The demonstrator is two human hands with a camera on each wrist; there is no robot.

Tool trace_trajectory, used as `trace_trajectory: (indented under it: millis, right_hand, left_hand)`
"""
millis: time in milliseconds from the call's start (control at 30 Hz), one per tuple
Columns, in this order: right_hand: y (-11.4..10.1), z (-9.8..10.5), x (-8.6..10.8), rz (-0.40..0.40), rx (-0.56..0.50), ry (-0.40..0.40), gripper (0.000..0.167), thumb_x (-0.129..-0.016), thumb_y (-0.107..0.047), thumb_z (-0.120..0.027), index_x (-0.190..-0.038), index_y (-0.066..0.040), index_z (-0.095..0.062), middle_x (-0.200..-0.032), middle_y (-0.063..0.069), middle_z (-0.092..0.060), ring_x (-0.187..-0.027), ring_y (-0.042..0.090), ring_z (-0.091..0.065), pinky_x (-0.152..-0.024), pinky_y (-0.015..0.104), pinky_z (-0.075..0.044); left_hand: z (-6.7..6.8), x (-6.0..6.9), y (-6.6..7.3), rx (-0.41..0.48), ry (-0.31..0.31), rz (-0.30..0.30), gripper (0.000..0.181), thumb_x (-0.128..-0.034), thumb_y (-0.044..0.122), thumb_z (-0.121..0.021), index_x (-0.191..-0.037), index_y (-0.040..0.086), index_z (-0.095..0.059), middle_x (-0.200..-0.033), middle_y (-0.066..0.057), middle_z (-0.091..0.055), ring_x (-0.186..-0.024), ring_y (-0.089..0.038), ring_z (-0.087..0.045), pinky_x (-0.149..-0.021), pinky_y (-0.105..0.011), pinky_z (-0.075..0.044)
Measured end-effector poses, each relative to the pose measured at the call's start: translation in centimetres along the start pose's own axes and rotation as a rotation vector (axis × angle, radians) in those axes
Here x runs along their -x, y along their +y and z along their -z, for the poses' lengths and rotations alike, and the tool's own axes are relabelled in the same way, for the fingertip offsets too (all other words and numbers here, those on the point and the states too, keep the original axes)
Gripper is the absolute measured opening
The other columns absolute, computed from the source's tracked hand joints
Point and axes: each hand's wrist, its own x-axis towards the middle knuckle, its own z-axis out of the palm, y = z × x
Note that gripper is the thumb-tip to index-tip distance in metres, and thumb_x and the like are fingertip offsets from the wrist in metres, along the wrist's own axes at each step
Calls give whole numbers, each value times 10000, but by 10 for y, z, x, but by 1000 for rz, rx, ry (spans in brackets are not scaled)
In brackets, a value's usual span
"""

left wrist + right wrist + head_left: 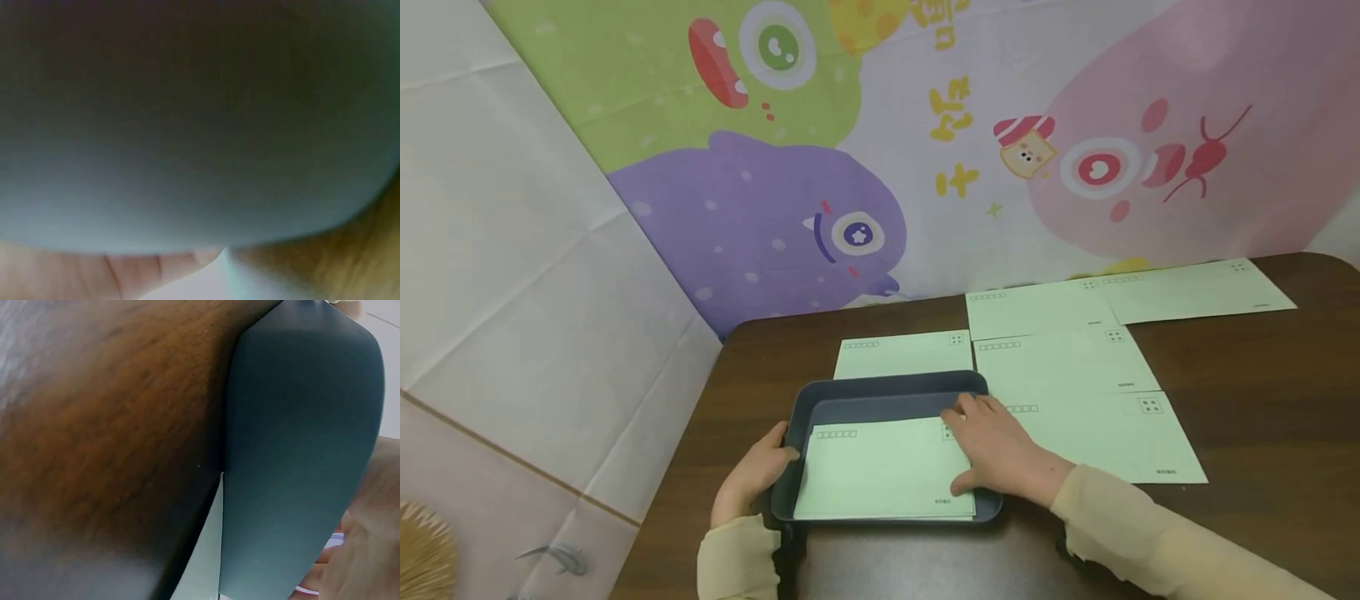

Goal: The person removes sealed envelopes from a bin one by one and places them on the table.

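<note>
In the head view a dark blue-grey tray stands on the table with a stack of pale envelopes in it. My left hand grips the tray's left rim, its thumb at the top edge. The tray wall fills most of the left wrist view, and the left fingers show below it. Over the tray's right side, my right hand touches the right end of the envelopes, thumb and fingers apart. In the right wrist view the tray's outer wall hides part of that hand.
Several more envelopes lie flat in rows behind and right of the tray, on the dark brown wooden table. A cloth with cartoon creatures hangs along the back edge. White panelling stands to the left.
</note>
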Motion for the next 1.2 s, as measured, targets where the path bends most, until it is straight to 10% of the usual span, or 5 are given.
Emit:
trace_trajectory:
  millis: [533, 867, 1200]
  right_hand:
    - [-5, 6, 1, -170, -478, 21, 694, -684, 5, -732, -1308, -73, -438, -1071, 85, -360, -699, 141, -451, -610, 229, -427]
    - [0, 9, 0, -266, -626, 87, 668, -728, 1, -669, -1331, -73, -391, -709, -8, -518, -609, 111, -469, -557, 246, -416]
    - [4, 9, 3, -326, -690, 140, 541, -738, -45, -688, -1228, -34, -459, -762, -20, -576, -648, 95, -509, -615, 240, -447]
  left_hand:
    - [0, 1, 2, 23, -9, -5, 607, -876, 121, -359, -1414, -67, -147, -1449, -286, -205, -1318, -451, -205, -1026, -596, -214]
    - [0, 1, 2, 34, -9, -10, 632, -851, 119, -360, -1417, -61, -144, -1460, -278, -178, -1335, -434, -176, -1043, -583, -182]
    - [-2, 0, 1, 27, 11, -28, 631, -884, 207, -419, -1417, -38, -185, -1457, -266, -206, -1336, -430, -182, -1045, -579, -187]
